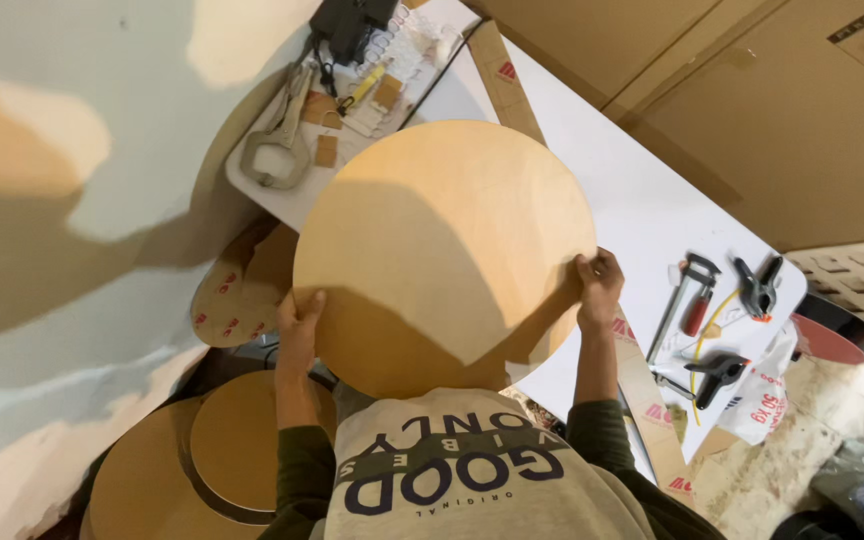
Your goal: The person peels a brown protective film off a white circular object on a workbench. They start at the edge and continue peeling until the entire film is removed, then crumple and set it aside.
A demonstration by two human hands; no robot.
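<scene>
Clearly both hands are clamped on the rim of a large round wooden disc (442,255), holding it flat over the near edge of a white table (642,210). The left hand (299,318) grips the disc's left rim with the fingers curled over the top, forearm in a dark green sleeve running back toward the body. The right hand (599,285) pinches the opposite rim, fingers bunched on the edge, arm nearly straight. The hands are well apart, the full width of the disc between them. Below the left hand, more round wooden discs (222,450) lie stacked low down, and another brown disc (242,290) leans just beyond that hand under the table's edge. Beyond the disc, at the table's far end, lie locking pliers (280,140) and small brown and pale pieces. To the right of the right hand a strip of cardboard (647,400) runs along the table, and farther out sit a red-handled bar clamp (687,300) and two black spring clamps (757,285). Bare tabletop lies open between the right hand and those clamps. Brown panelling stands behind the table.
</scene>
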